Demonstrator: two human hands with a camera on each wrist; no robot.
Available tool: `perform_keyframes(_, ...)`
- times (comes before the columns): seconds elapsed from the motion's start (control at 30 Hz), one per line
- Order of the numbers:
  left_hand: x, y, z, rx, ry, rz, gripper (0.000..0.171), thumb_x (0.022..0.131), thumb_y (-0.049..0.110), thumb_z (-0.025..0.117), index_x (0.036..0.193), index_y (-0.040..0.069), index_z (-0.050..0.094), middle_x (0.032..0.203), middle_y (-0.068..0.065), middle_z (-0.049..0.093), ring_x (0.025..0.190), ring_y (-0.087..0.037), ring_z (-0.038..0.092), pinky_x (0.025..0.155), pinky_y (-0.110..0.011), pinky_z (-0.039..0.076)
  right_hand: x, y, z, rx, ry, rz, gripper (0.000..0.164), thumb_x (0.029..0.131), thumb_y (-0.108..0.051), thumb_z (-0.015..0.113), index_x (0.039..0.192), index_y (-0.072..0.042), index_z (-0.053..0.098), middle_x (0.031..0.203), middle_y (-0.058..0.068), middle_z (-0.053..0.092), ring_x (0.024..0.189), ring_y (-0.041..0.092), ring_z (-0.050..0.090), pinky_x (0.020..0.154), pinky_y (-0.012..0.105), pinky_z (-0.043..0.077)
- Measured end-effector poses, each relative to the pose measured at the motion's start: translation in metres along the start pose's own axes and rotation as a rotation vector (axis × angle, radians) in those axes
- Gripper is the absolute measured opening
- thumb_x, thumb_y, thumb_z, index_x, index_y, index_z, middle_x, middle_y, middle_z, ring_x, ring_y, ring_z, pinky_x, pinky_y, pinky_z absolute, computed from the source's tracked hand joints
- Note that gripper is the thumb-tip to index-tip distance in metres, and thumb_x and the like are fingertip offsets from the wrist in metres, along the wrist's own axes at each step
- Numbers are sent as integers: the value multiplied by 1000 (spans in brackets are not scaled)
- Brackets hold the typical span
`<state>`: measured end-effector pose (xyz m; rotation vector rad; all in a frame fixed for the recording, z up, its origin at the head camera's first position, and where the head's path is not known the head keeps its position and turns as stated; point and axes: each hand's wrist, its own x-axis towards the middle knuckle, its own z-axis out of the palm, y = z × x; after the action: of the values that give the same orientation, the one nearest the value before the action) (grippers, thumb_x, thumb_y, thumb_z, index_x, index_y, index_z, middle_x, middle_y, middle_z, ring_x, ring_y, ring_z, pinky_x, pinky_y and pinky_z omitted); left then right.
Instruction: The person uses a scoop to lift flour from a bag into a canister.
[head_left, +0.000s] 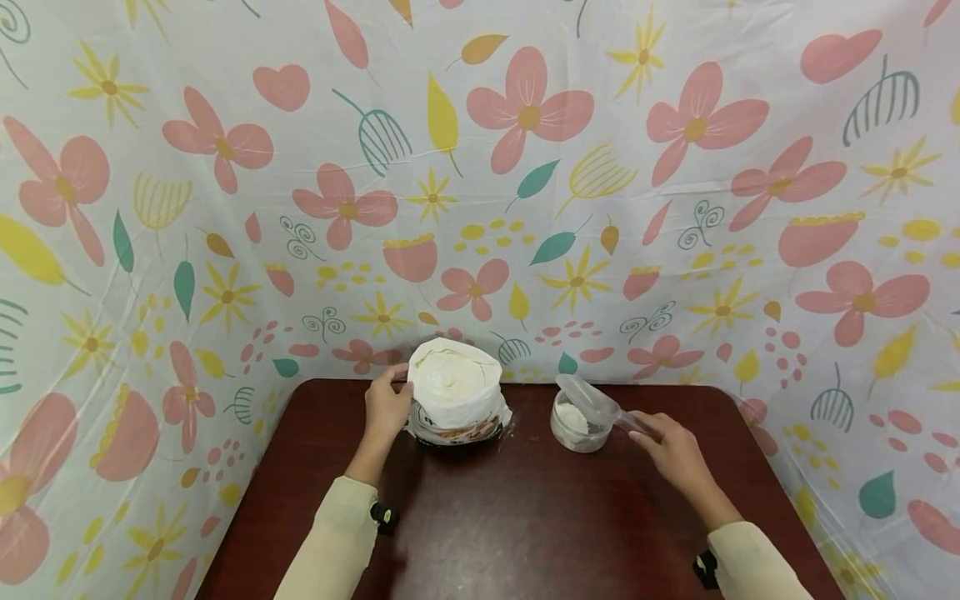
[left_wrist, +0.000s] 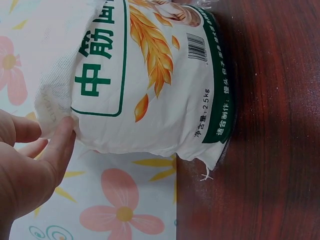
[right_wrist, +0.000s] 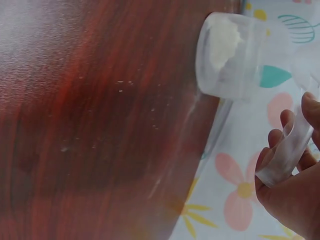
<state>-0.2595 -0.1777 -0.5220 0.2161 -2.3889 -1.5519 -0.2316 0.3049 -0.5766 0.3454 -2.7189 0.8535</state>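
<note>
An open white bag of flour stands near the table's back edge, its top rolled down and pale flour showing inside. My left hand pinches the bag's folded rim on its left side, fingers and thumb at the cloth. Green print and a wheat ear mark the flour bag in the left wrist view. In my right hand is the handle of a clear plastic scoop, its bowl tilted over a round clear container. A white heap of flour lies inside that container.
The dark red-brown table carries faint white specks in front of the container. A floral curtain hangs right behind the table and along both sides. Crumpled clear plastic shows around the bag's base.
</note>
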Motion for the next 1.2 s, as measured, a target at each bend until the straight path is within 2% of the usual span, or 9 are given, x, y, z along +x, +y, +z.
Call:
perform_keyframes(0.17, 0, 1, 0, 3, 0, 1, 34, 100, 4, 63, 133, 4, 68, 122, -18, 71, 102, -31, 71, 75, -36, 63, 6, -10, -6, 13, -20, -16, 35, 97, -17, 73, 131, -10, 71, 110, 12, 71, 99, 33, 66, 81, 55, 54)
perform_keyframes(0.37, 1, 0, 0, 9, 1, 8, 34, 100, 3, 63, 134, 4, 67, 123, -18, 70, 101, -31, 71, 75, -37, 63, 16, -24, -11, -12, -43, -41, 34, 97, -16, 73, 131, -13, 72, 108, 10, 71, 93, 27, 63, 75, 47, 51)
perform_keyframes(0.6, 1, -1, 1, 12, 5, 6, 33, 100, 3, 63, 133, 5, 68, 122, -17, 71, 99, -31, 72, 74, -37, 62, 29, -36, -12, -26, -39, -104, 36, 94, -10, 75, 130, -11, 72, 107, 11, 71, 92, 28, 60, 74, 43, 45)
perform_keyframes(0.7, 1, -1, 1, 13, 6, 8, 33, 99, 3, 63, 132, 5, 68, 122, -17, 71, 100, -31, 72, 74, -37, 62, 35, -42, -11, -27, -54, -111, 37, 95, -11, 75, 131, -11, 72, 108, 11, 71, 97, 31, 61, 75, 44, 45)
perform_keyframes(0.87, 1, -1, 1, 18, 3, 6, 33, 100, 4, 63, 132, 6, 69, 123, -16, 71, 101, -31, 71, 74, -38, 62, 44, -52, -11, -36, -33, -171, 37, 93, -11, 76, 130, -9, 72, 111, 14, 72, 102, 37, 64, 79, 52, 50)
perform_keyframes(1.0, 2, -1, 0, 22, 1, 4, 33, 100, 5, 63, 133, 7, 69, 123, -16, 71, 101, -30, 71, 74, -38, 62, 50, -61, -13, -51, -34, -201, 37, 94, -13, 76, 130, -9, 72, 114, 14, 72, 98, 33, 64, 78, 49, 51)
perform_keyframes(1.2, 2, -1, 0, 22, -1, 0, 33, 100, 5, 63, 133, 7, 68, 123, -16, 71, 102, -30, 71, 74, -37, 62, 64, -73, -20, -98, -63, -234, 35, 95, -15, 75, 130, -9, 73, 101, 7, 68, 83, 20, 54, 71, 38, 45)
